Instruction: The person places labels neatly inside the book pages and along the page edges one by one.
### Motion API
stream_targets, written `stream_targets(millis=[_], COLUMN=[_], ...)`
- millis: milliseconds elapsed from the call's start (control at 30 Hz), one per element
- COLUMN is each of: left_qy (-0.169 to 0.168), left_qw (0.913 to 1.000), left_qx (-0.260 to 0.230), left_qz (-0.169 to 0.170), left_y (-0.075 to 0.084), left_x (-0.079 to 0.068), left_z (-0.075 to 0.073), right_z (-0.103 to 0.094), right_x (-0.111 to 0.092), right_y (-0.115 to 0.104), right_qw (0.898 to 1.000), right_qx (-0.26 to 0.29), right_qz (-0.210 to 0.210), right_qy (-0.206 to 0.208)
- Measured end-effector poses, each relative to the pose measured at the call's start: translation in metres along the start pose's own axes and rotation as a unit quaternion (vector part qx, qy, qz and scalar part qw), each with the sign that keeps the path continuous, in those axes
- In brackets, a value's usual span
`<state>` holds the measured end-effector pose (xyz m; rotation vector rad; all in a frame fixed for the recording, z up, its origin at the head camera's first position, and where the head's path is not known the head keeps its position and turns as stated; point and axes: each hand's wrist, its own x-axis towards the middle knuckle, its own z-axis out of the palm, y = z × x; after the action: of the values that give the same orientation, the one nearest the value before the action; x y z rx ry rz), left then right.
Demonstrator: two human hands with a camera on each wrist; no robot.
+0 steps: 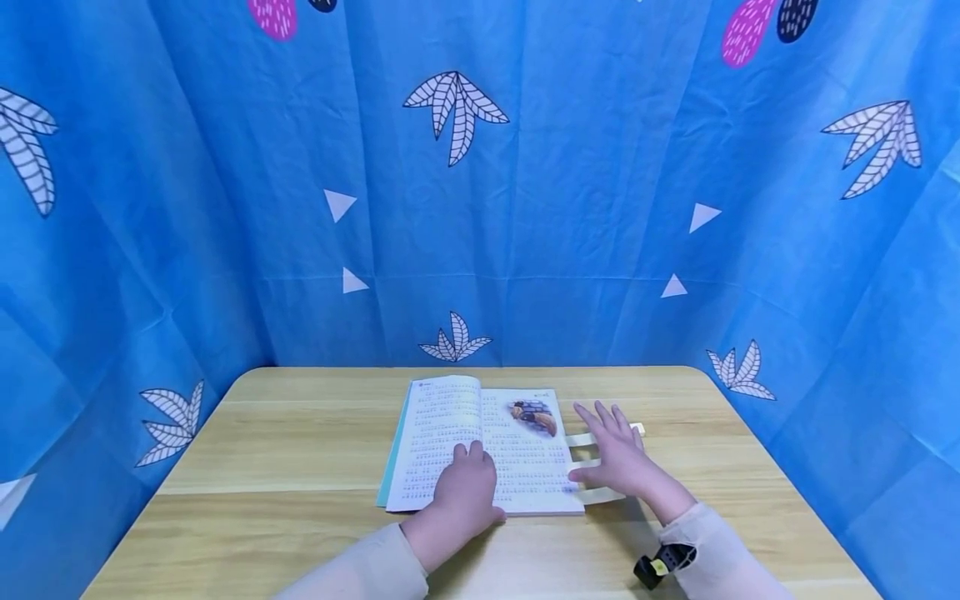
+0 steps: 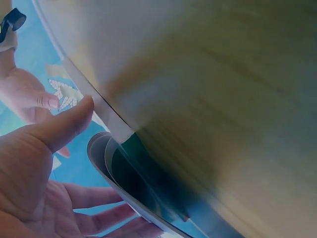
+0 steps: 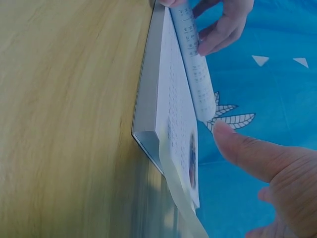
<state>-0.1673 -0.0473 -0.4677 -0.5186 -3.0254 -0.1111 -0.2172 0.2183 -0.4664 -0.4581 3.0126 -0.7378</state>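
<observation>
An open book [image 1: 528,462] lies on the table, printed text on both pages and a coloured picture at the upper right. My left hand [image 1: 467,492] rests over the middle fold, fingers extended on the left page. In the left wrist view its thumb [image 2: 67,124] lies at the book's lower edge, and the left page curls up beside the fold. Several pale strips [image 1: 602,496] stick out past the right page. Over them spreads my right hand [image 1: 618,454], fingers apart. The right wrist view shows one strip [image 3: 176,183] bending away from the page edges, beside the right thumb [image 3: 242,151].
The light wooden table [image 1: 300,467] extends around the book on all sides. A blue curtain [image 1: 570,208] with leaf prints hangs behind and along both sides. On the right wrist sits a black strap with a small device [image 1: 660,562].
</observation>
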Motion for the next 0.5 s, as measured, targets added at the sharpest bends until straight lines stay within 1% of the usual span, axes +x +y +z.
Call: stream_targets(millis=[233, 333, 500], left_qy=[0.012, 0.011, 0.008], left_qw=[0.9996, 0.9994, 0.9995], left_qx=[0.026, 0.032, 0.029], left_qz=[-0.007, -0.008, -0.010], left_y=[0.0043, 0.0049, 0.0047], left_x=[0.0013, 0.0012, 0.0015], left_z=[0.0020, 0.0027, 0.0010], right_z=[-0.0008, -0.0014, -0.0050], right_x=[0.0002, -0.0004, -0.0010], right_y=[-0.0018, -0.0016, -0.0021], right_qw=[1.000, 1.000, 1.000], right_qx=[0.000, -0.003, -0.003], right_qz=[-0.002, 0.001, 0.001], right_qy=[0.005, 0.003, 0.012])
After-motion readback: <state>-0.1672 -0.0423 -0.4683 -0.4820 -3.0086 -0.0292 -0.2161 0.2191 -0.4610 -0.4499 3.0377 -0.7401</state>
